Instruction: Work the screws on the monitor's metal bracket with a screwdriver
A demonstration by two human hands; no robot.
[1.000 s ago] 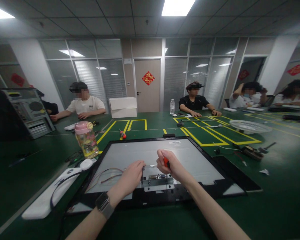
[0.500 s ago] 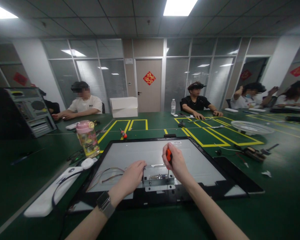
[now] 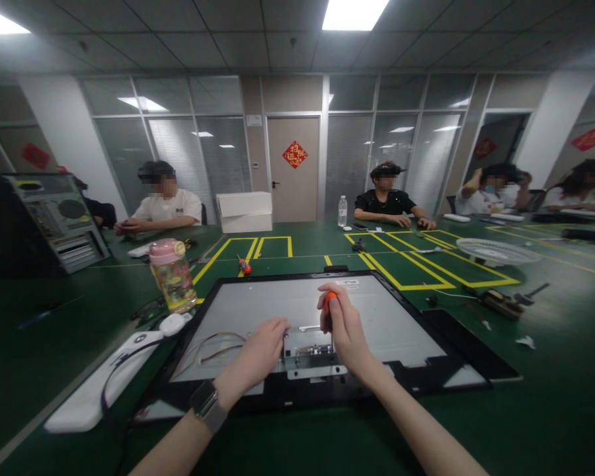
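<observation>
From here I can't tell whether my left fingers (image 3: 276, 324) grip the bracket (image 3: 302, 340) below my right fingers (image 3: 335, 289), which clasp a screwdriver (image 3: 331, 297).

Orange-handled screwdriver (image 3: 332, 301) nearly upright, silver metal bracket (image 3: 307, 363) under it, grey black-bordered panel (image 3: 394, 324) lying flat beneath both

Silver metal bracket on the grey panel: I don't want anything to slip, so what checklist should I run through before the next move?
1. Orange-and-black screwdriver held in the right hand: ok.
2. Left hand at the left end of the silver metal bracket: ok.
3. Screwdriver tip seated in a screw: cannot tell, too small.
4. Black-edged grey panel flat on the green table: ok.
5. Thin loose wires apart from the screwdriver: ok.
</observation>
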